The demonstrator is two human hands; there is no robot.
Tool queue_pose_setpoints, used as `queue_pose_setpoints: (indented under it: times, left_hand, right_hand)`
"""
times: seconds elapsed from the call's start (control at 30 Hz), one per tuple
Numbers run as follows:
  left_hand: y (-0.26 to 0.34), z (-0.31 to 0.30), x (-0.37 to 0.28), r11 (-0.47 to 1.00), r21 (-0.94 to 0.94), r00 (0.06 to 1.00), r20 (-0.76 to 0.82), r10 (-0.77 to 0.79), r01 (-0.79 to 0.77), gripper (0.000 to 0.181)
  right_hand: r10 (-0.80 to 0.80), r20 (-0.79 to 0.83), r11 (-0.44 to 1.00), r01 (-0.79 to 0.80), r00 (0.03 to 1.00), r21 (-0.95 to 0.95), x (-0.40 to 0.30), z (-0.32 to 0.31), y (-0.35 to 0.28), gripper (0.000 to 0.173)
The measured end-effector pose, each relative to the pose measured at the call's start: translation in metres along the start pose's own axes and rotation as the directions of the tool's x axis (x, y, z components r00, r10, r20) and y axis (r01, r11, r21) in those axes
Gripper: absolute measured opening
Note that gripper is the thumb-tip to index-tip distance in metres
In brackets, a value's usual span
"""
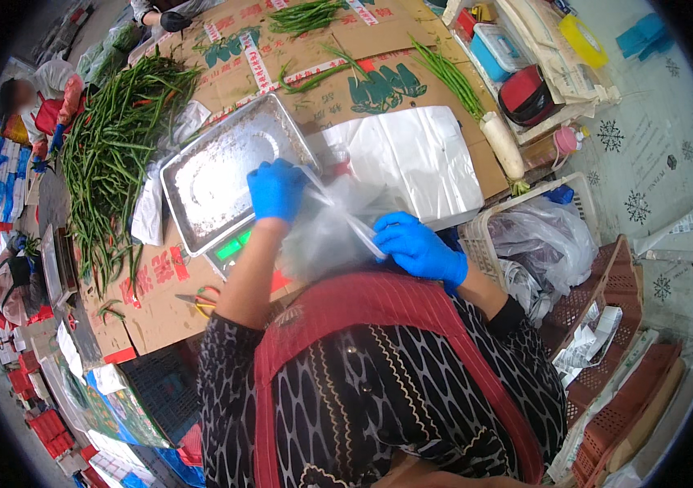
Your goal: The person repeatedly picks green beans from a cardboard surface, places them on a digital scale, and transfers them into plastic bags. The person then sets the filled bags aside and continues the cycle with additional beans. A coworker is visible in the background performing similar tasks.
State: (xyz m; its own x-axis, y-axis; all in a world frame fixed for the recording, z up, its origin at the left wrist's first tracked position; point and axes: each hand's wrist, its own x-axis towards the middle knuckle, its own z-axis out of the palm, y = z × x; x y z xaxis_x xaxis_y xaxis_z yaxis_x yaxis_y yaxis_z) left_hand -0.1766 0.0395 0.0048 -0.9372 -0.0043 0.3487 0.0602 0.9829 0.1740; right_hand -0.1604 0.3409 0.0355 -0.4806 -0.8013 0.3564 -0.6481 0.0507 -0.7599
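My left hand (276,190) and my right hand (417,250), both in blue gloves, pull apart the twisted ends of a clear plastic bag (317,244). The bag bulges below the twist, close against my red apron (346,299); what it holds is too hazy to tell. Behind my left hand is the metal tray (212,183) of a weighing scale, bare and wet-looking. Its display (233,245) glows green, partly covered by my forearm. A stack of white plastic bags (410,165) lies just beyond my right hand.
A heap of long green chili peppers (121,146) covers the table's left side. Scissors (200,300) lie near its front edge. Right stand a white radish (502,145), a bundle of green stalks (453,79) and a crate (480,244) of plastic bags. Co-workers (11,287) are at left.
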Motion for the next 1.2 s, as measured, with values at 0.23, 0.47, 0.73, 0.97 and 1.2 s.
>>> queue_pose_setpoints:
  times: [0.23, 0.47, 0.73, 0.97, 1.2]
  left_hand:
    - [0.042, -0.072, -0.014, -0.002, -0.783, 0.737, 0.587, -0.334, 0.622, 0.023]
    - [0.049, -0.088, -0.017, 0.440, -0.722, 0.813, 0.581, -0.034, 0.534, 0.023]
    - [-0.019, -0.018, -0.034, 0.611, -0.457, 0.762, 0.437, -0.478, 0.646, 0.018]
    - [-0.011, -0.066, -0.049, 0.554, -0.802, 0.951, 0.305, 0.056, 0.224, 0.057]
    - [0.025, -0.026, -0.083, 0.623, -0.721, 0.906, 0.421, 0.047, 0.303, 0.047]
  right_hand:
    - [0.440, -0.100, 0.764, -0.313, 0.892, 0.564, 0.059, -0.019, -0.032, 0.032]
    - [0.496, 0.111, 0.534, -0.403, 0.862, 0.744, 0.090, -0.004, -0.012, 0.033]
    - [0.067, 0.277, 0.995, -0.085, 0.959, 0.052, 0.049, -0.006, 0.001, 0.019]
    - [0.467, 0.115, 0.787, -0.472, 0.877, 0.397, 0.044, -0.018, -0.004, 0.008]
    - [0.039, 0.201, 0.984, -0.073, 0.979, 0.164, 0.120, 0.011, -0.052, 0.023]
